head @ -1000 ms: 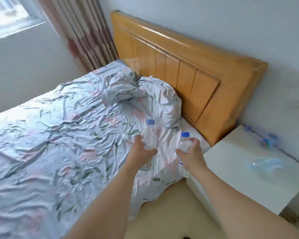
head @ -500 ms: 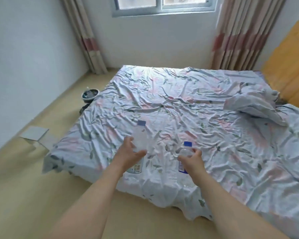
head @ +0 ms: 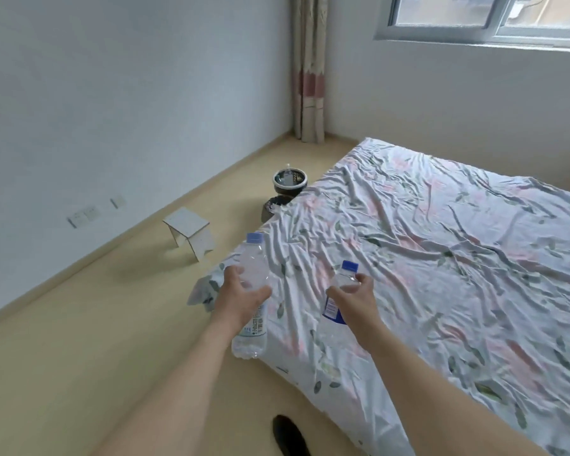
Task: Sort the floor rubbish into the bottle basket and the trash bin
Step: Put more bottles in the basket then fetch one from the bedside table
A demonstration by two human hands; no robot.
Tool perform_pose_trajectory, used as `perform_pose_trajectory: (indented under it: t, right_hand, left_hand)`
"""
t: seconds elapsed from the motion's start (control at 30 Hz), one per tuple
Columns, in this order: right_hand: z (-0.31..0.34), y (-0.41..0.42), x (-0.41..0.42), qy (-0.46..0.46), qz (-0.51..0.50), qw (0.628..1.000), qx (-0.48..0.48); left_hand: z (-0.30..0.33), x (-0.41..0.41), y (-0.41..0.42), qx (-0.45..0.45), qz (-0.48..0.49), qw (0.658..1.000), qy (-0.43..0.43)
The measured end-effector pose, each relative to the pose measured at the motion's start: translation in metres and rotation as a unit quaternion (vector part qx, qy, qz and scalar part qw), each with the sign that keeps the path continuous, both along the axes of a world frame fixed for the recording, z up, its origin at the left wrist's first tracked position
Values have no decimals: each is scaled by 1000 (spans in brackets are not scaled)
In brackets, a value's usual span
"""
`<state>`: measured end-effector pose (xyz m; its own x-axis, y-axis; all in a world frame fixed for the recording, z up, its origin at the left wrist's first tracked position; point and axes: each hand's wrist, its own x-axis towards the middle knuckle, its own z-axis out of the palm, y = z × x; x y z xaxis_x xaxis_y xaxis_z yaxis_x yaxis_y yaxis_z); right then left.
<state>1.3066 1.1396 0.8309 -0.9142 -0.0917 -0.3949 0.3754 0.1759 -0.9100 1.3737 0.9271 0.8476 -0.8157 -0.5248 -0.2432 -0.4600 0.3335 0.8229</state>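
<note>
Beside the bed with the crumpled floral sheet [head: 441,258], the left hand [head: 241,297] grips a clear plastic bottle with a pale blue cap [head: 252,291] upright round its middle. The right hand [head: 352,299] grips a smaller clear bottle with a dark blue cap and label [head: 338,301] above the sheet. Past the bed's far corner stand a round black basket [head: 290,182] and a dark bin [head: 272,207], partly hidden, with a small white stool [head: 190,230] near them.
</note>
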Motion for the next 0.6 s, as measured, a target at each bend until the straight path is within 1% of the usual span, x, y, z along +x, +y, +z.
perform_pose_trajectory:
  t: [0.13, 0.2, 0.33, 0.4, 0.57, 0.6]
  right_hand:
    - [-8, -93, -61, 10, 28, 999, -36]
    - [-3, -143, -98, 10, 54, 997, -56]
    - [12, -224, -153, 23, 93, 993, -62]
    - [16, -270, -171, 21, 119, 991, -65]
    - [12, -357, -201, 24, 157, 984, -79]
    - [8, -386, -210, 27, 162, 983, -81]
  left_hand:
    - [-2, -47, -82, -10, 37, 999, 20]
    - [6, -71, -131, -35, 67, 997, 23]
    - [28, -107, -212, -87, 104, 991, 21]
    - [34, -120, -256, -89, 134, 987, 18]
    - [26, -140, -346, -68, 158, 985, 23]
    - [21, -145, -374, -56, 162, 985, 27]
